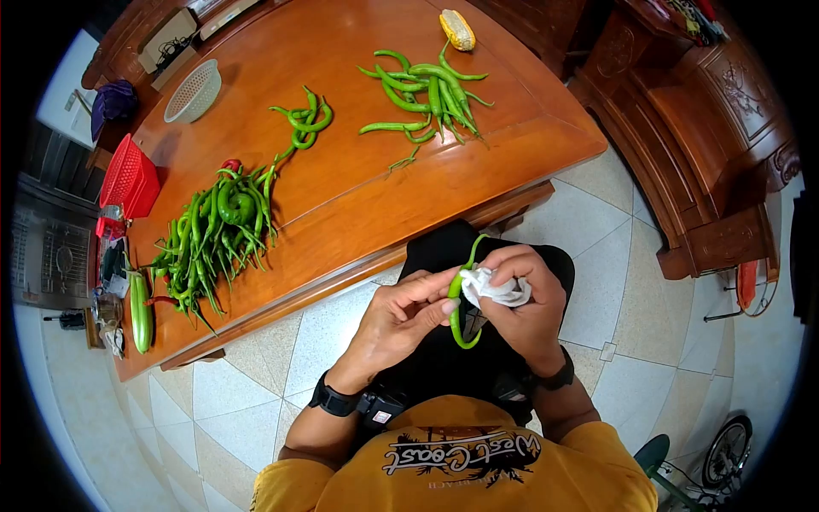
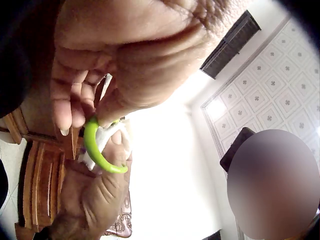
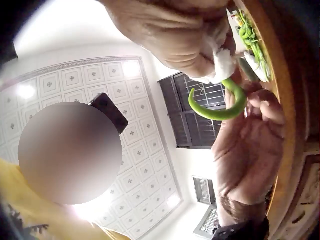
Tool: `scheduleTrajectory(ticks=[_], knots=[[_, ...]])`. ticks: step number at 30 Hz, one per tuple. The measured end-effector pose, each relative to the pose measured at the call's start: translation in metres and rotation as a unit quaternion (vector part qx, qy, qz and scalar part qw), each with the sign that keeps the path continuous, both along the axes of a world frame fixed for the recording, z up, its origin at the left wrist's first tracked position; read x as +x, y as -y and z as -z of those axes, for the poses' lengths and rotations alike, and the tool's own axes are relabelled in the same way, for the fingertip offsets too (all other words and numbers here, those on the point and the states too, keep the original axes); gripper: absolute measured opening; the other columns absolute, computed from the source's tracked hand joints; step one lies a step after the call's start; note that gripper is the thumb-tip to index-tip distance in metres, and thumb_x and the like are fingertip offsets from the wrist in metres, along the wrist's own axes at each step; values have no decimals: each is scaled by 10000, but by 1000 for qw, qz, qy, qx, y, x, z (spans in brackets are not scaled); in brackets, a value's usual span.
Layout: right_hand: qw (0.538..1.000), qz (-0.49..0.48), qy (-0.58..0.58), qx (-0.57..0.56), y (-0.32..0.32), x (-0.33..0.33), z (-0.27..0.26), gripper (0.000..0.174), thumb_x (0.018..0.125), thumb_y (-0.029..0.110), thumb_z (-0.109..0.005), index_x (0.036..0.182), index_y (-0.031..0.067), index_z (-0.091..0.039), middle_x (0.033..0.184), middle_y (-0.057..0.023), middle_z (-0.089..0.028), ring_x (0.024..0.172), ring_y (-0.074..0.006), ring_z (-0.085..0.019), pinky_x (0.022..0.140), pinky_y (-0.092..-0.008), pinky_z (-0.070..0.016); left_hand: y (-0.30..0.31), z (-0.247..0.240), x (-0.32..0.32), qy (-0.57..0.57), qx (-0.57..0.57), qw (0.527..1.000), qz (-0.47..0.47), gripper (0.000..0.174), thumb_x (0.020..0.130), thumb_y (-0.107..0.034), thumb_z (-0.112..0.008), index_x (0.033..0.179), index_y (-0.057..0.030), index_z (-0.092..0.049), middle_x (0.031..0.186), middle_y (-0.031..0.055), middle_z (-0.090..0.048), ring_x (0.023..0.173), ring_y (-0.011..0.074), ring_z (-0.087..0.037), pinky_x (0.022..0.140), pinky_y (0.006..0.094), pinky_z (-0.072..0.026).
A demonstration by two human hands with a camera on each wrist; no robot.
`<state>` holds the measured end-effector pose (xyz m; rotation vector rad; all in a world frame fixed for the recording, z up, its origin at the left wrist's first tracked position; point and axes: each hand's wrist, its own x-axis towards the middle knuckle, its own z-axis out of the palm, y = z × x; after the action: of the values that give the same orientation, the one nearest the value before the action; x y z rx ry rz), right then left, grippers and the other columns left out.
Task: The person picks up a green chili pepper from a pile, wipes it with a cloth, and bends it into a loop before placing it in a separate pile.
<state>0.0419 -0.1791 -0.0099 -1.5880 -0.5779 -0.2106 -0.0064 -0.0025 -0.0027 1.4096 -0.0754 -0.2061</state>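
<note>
A curved green chili pepper [image 1: 455,309] with a long stem is held over the person's lap. My left hand [image 1: 401,317] pinches it between thumb and fingertips. Bunched in my right hand [image 1: 531,309] is a white cloth [image 1: 499,288], which lies against the upper part of the pepper. From the left wrist, the pepper [image 2: 95,152] bends in a hook below the left thumb, and the cloth [image 2: 104,140] shows behind it. In the right wrist view the pepper's tip [image 3: 200,109] curls free below the cloth [image 3: 222,65].
On the wooden table [image 1: 316,196] lie a large heap of green peppers [image 1: 217,218], a small group [image 1: 305,124] and another pile [image 1: 435,90]. A corn cob [image 1: 457,31], white basket [image 1: 194,91], red basket [image 1: 132,179] and long pale-green vegetable [image 1: 140,312] are around them. Carved wooden furniture [image 1: 682,128] stands right.
</note>
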Motion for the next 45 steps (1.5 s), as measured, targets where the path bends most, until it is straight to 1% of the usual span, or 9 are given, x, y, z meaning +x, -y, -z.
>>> scheduleTrajectory(ticks=[8,11,14,16,17,26,36,43,45], knots=[[989,-133,-59,-30,4,-1,1,269,677,-51,-727,858,41,-552,908,-94,-616,796,-188,-619,694,-259,-479,-3,1,1,21,13,999,-31,329,916,-62,-583,1244,-34,-577,911,35,-566,784,96,-542,717,219,-473],[977,-197,-69,-47,6,-1,-1,267,674,-51,-720,854,35,-543,909,-94,-618,795,-190,-620,702,-266,-479,-5,-6,2,-9,34,998,-54,322,909,-95,-597,1217,-5,-586,1105,87,-639,963,120,-580,871,269,-458],[968,-232,-92,-39,7,-2,-8,253,679,-54,-704,846,36,-536,913,-94,-622,804,-181,-618,711,-261,-475,-6,-5,4,-30,-1,997,-65,282,909,-112,-602,1162,13,-603,1066,87,-643,891,107,-578,826,255,-462],[966,-238,-102,-18,8,-2,-8,252,676,-54,-701,840,38,-533,912,-89,-622,809,-163,-614,715,-252,-469,-5,-5,5,-18,-10,997,-73,264,922,-124,-591,1149,10,-599,957,52,-629,818,89,-565,751,224,-462],[965,-234,-114,-2,10,-2,-6,253,676,-54,-700,840,39,-532,917,-87,-622,811,-153,-609,720,-247,-466,-5,-5,6,-11,-14,997,-78,255,929,-129,-585,1143,9,-598,902,35,-622,782,79,-559,713,209,-462],[965,-142,-209,67,8,0,7,220,723,-23,-685,864,45,-530,956,-86,-616,845,-94,-578,747,-230,-457,-4,-6,5,-15,-83,993,-84,217,910,-98,-606,1092,20,-597,930,62,-638,788,96,-581,686,220,-491],[949,-173,-248,93,14,0,2,238,728,-23,-697,841,63,-506,928,-77,-619,824,-85,-569,733,-227,-445,-7,1,6,1,-87,989,-119,215,891,-86,-630,1071,25,-592,945,88,-638,766,114,-598,694,239,-514],[964,-108,-163,180,16,0,9,265,691,-72,-672,840,62,-499,920,-93,-595,802,-98,-548,734,-224,-440,-8,0,8,-1,-107,982,-153,120,880,-62,-638,964,10,-591,963,114,-647,767,129,-621,691,245,-525],[980,-72,-115,144,12,-2,4,269,687,-82,-676,845,55,-508,925,-96,-594,803,-109,-560,734,-233,-449,-7,-1,8,-3,-113,982,-153,102,876,-49,-639,946,5,-589,963,119,-649,767,130,-625,687,245,-528]])
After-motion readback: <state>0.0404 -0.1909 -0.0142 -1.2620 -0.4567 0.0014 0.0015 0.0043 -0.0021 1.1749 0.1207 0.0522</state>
